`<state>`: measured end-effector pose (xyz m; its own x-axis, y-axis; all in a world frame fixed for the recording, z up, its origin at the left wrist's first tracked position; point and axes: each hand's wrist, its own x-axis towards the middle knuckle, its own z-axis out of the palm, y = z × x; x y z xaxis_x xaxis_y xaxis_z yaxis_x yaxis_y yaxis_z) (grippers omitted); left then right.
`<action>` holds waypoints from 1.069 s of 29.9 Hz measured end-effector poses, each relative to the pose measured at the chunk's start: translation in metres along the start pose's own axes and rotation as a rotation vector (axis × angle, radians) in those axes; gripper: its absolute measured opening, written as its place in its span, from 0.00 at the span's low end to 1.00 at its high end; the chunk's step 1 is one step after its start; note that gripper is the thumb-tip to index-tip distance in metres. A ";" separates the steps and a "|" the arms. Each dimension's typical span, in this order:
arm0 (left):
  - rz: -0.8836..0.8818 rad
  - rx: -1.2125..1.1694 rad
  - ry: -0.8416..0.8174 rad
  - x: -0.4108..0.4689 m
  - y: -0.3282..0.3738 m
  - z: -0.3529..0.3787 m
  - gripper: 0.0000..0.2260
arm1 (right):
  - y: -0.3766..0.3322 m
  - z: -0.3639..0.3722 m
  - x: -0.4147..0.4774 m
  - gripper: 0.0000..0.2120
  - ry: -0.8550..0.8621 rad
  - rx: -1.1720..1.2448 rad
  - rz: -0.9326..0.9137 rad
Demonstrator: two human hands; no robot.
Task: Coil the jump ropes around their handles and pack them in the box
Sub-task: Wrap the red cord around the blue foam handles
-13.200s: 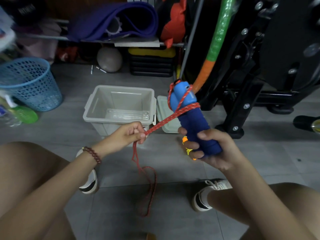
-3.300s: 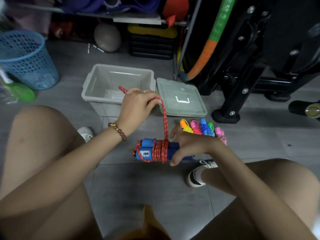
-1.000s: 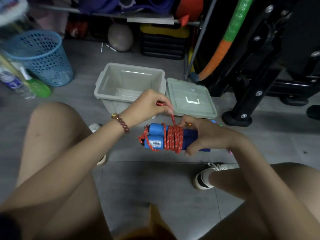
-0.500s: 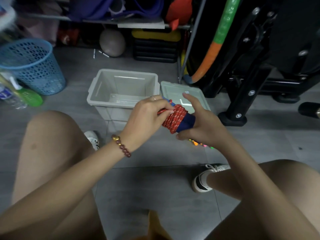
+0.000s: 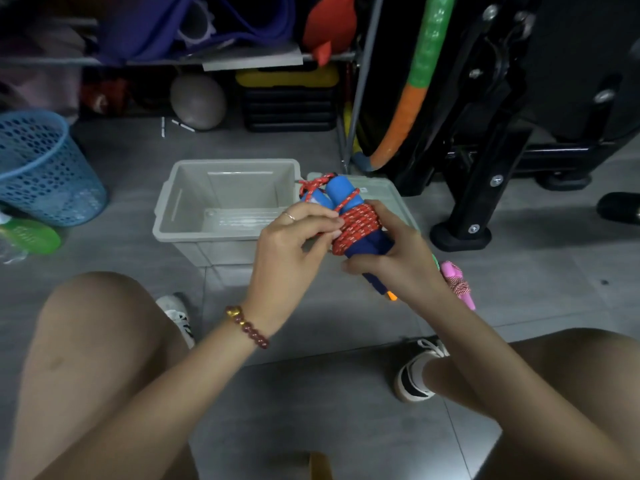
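Since the earlier frame I had tilted the blue foam handles (image 5: 341,195) upright; left hand (image 5: 294,244) pinched the red braided rope (image 5: 356,226), right hand (image 5: 391,261) clamped the handles, nearly ready for the grey plastic box (image 5: 166,216) beyond my hands.

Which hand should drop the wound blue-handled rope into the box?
Probably the right hand: it grips the blue handles, while the left hand only pinches the red rope. The box is open.

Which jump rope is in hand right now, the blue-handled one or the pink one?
The blue-handled jump rope with red cord: both hands hold it above the floor. The pink-handled jump rope lies on the floor beside the right hand, untouched.
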<state>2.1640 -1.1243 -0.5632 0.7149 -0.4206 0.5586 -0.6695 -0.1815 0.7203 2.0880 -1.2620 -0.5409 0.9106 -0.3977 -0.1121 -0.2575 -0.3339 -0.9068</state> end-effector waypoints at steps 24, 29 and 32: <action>0.130 0.066 0.019 0.027 -0.021 0.001 0.11 | -0.027 0.016 0.020 0.37 0.009 0.565 0.185; 0.084 0.037 0.071 0.023 -0.018 0.001 0.07 | -0.028 0.019 0.019 0.37 0.024 0.532 0.166; 0.058 0.012 0.100 0.018 -0.014 0.002 0.06 | -0.027 0.021 0.017 0.36 0.043 0.520 0.168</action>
<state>2.1859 -1.1311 -0.5634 0.6911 -0.3401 0.6377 -0.7122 -0.1701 0.6811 2.1174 -1.2413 -0.5266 0.8539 -0.4476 -0.2656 -0.1942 0.1994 -0.9605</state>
